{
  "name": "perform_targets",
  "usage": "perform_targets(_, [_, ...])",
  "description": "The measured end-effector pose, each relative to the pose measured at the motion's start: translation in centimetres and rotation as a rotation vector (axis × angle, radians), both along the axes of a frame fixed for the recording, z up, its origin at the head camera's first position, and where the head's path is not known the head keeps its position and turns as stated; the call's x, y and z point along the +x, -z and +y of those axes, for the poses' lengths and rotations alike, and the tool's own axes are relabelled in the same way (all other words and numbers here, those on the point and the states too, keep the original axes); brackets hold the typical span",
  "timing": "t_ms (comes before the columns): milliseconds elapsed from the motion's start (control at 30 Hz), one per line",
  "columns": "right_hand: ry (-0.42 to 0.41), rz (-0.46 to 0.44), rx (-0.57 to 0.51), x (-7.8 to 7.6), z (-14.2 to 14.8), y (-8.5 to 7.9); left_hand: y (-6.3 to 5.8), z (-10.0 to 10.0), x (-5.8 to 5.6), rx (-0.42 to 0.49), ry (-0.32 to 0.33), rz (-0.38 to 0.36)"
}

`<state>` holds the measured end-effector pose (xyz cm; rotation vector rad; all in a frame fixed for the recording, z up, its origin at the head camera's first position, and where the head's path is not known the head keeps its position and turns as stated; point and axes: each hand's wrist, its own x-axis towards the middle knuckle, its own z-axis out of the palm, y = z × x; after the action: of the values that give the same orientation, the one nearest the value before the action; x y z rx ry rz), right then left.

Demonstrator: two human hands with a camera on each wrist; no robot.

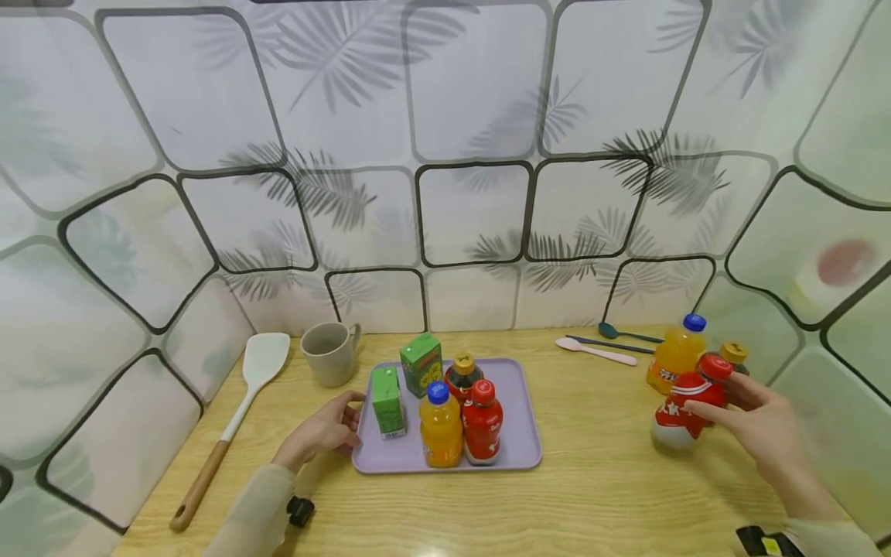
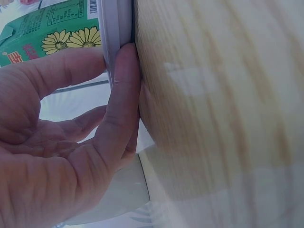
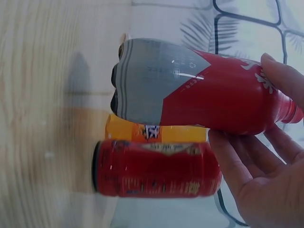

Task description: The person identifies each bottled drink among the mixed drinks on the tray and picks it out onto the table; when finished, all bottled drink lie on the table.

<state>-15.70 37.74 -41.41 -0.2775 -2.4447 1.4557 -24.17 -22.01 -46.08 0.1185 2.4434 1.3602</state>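
My left hand (image 1: 322,430) holds the left rim of a lilac tray (image 1: 515,422), pinching the tray's edge between thumb and fingers in the left wrist view. On the tray stand two green drink cartons (image 1: 388,402), an orange drink bottle (image 1: 441,433) with a blue cap, a red bottle (image 1: 482,429) and a dark bottle with a yellow cap (image 1: 462,362). At the right, my right hand (image 1: 766,433) grips a red-and-white bottle (image 1: 677,414) around its upper part. That bottle leans, its base raised off the table in the right wrist view (image 3: 190,88).
Close behind the held bottle stand another orange drink bottle (image 1: 677,356) and a yellow-capped bottle (image 1: 734,354) with a red label. A pink spoon (image 1: 599,352) and two dark utensils lie near the wall. Leftward are a grey mug (image 1: 329,356) and a long white spatula (image 1: 257,371).
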Motion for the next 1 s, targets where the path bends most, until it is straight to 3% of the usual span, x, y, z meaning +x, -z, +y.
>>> perform_targets(333, [0.018, -0.012, 0.026, 0.9, 2.0, 0.5, -0.3, 0.1, 0.0, -0.007, 0.014, 0.011])
perform_targets(600, [0.09, -0.128, 0.129, 1.3, 3.1, 1.0, -0.2, 0.2, 0.1, 0.007, 0.017, 0.018])
perform_targets(800, [0.135, -0.223, 0.131, 1.2, 4.1, 1.3, -0.2, 0.2, 0.1, -0.002, 0.008, 0.012])
perform_targets(1000, [0.184, -0.255, 0.121, 1.2, 5.0, 1.8, -0.2, 0.3, 0.1, -0.01, 0.0, 0.012])
